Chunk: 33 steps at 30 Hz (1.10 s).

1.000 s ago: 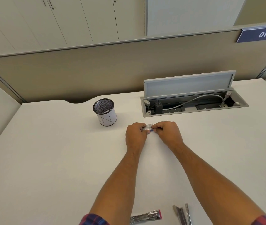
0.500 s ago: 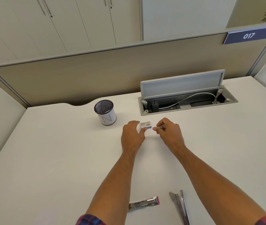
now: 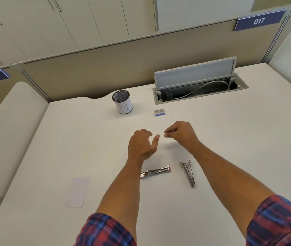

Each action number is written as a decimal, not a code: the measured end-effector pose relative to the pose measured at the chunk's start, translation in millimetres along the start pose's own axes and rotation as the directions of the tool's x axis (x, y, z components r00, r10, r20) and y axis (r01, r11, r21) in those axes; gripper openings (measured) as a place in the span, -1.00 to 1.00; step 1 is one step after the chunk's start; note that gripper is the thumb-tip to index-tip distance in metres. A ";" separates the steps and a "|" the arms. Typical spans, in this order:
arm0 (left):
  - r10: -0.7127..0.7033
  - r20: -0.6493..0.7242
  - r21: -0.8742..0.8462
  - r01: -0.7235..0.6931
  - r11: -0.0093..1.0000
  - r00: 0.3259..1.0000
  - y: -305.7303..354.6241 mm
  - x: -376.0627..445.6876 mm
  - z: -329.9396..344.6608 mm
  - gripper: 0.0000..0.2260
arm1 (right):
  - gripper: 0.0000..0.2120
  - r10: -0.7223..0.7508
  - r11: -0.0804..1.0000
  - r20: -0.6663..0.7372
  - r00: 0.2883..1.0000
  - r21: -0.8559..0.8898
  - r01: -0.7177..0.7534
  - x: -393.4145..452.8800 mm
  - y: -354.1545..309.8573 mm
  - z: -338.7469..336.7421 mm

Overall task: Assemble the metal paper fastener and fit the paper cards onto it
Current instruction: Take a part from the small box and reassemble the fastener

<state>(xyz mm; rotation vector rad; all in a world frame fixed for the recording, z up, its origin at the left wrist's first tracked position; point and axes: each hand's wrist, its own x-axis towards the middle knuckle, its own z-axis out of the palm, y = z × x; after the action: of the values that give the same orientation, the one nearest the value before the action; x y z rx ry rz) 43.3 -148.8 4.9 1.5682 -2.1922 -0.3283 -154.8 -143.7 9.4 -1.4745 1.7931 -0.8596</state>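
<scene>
Two shiny metal fastener parts lie on the white desk near me: one with a red end [image 3: 156, 172] lies crosswise just right of my left forearm, and a long narrow one [image 3: 187, 173] lies lengthwise left of my right forearm. A pale paper card [image 3: 78, 191] lies flat at the near left. My left hand [image 3: 142, 145] hovers above the desk with relaxed, spread fingers and holds nothing. My right hand [image 3: 180, 133] has curled fingers, with thumb and forefinger pinching a tiny thin piece that barely shows. A small grey and blue box [image 3: 159, 112] lies beyond both hands.
A mesh pen cup [image 3: 122, 102] marked N stands at the back left of the hands. An open cable hatch [image 3: 199, 86] with a raised lid, a plug and a cable sits at the back right. A beige partition wall closes the desk's far edge.
Both hands held the small box together; my left hand let it go and it now lies on the desk. Both hands have drawn back toward me. The view tilted down, showing the card.
</scene>
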 end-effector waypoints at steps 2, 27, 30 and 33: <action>0.034 0.022 0.034 -0.035 0.999 0.999 -2.9 -21.1 -6.5 -0.57 | -0.83 0.005 1.000 0.060 0.998 0.024 -0.007 -13.5 -0.1 5.5; 0.099 0.271 0.297 -0.181 0.938 0.957 -18.5 -125.5 -6.5 -0.84 | -0.89 -0.013 1.000 0.297 0.955 0.002 0.013 -108.8 -4.6 37.0; 0.100 0.260 0.244 -0.165 0.956 0.960 -17.1 -127.6 -4.6 -0.82 | -0.98 -0.017 0.997 0.241 0.970 0.077 -0.002 -113.6 -1.2 34.2; 0.062 0.230 0.173 -0.103 0.980 0.971 -14.9 -130.4 -4.3 -0.67 | -0.93 -0.016 0.989 0.231 0.973 0.148 -0.019 -114.5 3.8 32.0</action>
<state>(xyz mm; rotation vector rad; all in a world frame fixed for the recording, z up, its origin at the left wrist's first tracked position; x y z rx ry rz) 93.4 -30.9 -23.8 1.5951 -2.5174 -0.2970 -113.3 -33.0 -3.1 -1.4140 1.5250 -0.7689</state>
